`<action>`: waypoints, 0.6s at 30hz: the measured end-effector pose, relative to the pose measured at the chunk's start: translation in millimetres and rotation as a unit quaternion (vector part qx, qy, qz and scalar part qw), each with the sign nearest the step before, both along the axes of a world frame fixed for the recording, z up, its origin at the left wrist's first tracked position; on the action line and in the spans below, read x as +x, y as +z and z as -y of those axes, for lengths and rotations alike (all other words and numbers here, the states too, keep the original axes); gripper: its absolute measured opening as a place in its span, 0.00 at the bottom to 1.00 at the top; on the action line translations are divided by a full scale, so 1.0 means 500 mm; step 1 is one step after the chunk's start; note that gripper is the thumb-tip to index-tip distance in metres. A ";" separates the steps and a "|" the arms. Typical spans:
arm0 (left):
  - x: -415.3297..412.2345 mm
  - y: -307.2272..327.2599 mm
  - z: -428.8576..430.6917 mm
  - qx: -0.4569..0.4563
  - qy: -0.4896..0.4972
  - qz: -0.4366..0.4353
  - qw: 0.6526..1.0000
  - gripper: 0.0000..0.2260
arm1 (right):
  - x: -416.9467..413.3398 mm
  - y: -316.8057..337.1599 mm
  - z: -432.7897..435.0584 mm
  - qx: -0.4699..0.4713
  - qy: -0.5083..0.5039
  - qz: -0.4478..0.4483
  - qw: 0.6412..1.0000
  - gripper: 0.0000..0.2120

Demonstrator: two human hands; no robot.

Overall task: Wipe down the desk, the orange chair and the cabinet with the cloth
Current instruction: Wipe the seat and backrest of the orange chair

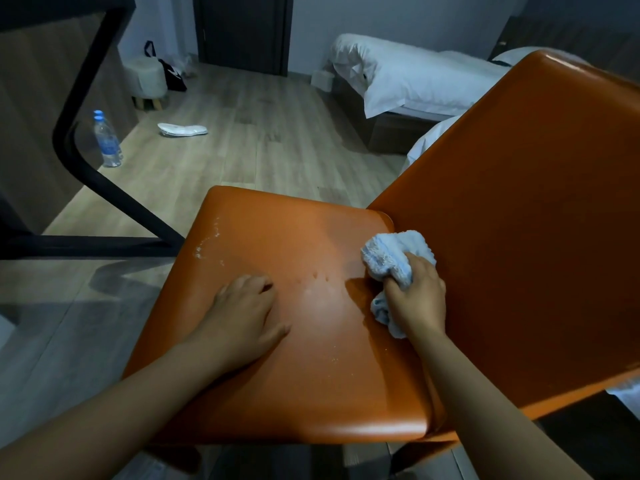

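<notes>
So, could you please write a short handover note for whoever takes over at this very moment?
Left hand: open, resting flat on the seat of the orange chair.
Right hand: grips the blue cloth, pressed on the seat close to the backrest.
Done: seat partly wiped; its middle looks damp.
Left: white flecks near the seat's left edge, the backrest, then the desk top and cabinet, both out of view.
</notes>
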State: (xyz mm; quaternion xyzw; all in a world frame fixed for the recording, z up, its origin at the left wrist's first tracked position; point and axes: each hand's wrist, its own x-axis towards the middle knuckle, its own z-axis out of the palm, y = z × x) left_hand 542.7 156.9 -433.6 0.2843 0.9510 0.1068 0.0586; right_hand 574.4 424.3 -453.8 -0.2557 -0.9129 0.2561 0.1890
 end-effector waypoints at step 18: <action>0.005 0.004 0.041 0.087 0.004 -0.029 0.996 0.25 | -0.010 -0.004 0.075 0.036 0.041 -0.006 0.998 0.28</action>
